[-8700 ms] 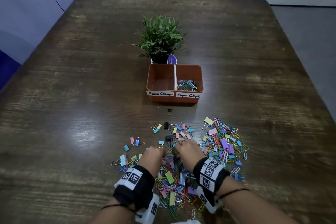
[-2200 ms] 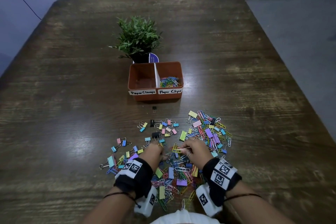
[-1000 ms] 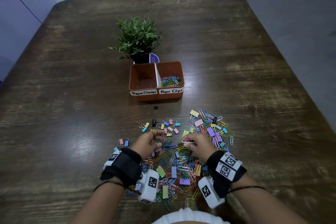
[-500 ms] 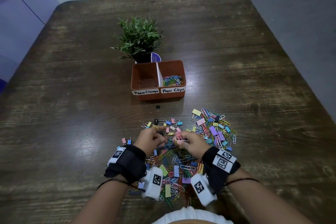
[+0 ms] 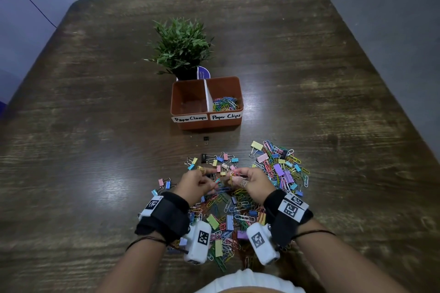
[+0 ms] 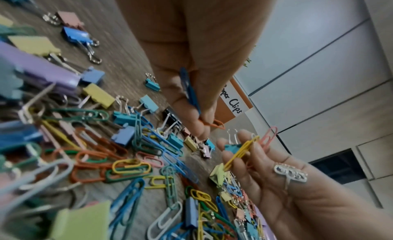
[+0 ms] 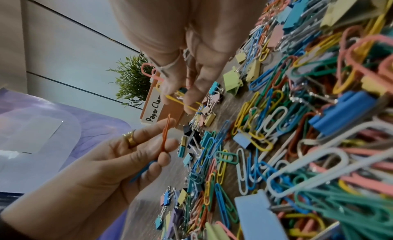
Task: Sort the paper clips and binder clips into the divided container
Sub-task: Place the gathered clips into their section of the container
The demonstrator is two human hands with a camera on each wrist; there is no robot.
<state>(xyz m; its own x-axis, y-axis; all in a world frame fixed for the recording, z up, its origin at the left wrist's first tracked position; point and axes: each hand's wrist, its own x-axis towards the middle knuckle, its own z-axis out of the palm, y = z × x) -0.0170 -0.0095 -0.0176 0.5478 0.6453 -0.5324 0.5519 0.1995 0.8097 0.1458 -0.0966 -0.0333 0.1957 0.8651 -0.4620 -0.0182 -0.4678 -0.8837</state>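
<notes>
Two hands are raised just above the pile of clips (image 5: 238, 211), close together but not touching. The left hand (image 5: 198, 182) pinches an orange paper clip (image 7: 165, 134) between thumb and fingertips, with a blue paper clip (image 6: 190, 90) tucked further back against its palm; a gold ring (image 7: 130, 138) sits on one finger. The right hand (image 5: 250, 183) pinches a yellow paper clip (image 6: 242, 150) and a pink paper clip (image 6: 269, 136) between thumb and fingers, and wears a silver ring (image 6: 290, 173).

Under and behind both wrists, toward the person, lies the thick mixed heap of coloured paper clips and binder clips on the wooden table (image 5: 95, 150). More clips spread out past the right hand on its outer side, and a few small binder clips lie scattered just beyond the fingertips and off to the outer side of the left hand. One small black binder clip (image 5: 206, 138) sits alone further ahead of the fingers.

Well ahead of both hands stands the orange box (image 5: 207, 123) with a white divider. Its right half, labelled "Paper Clips", holds a small heap of coloured paper clips (image 5: 225, 104); the left half, labelled "Paper Clamps", shows only its bare floor. Right behind the box is a small potted plant (image 5: 182, 46)
</notes>
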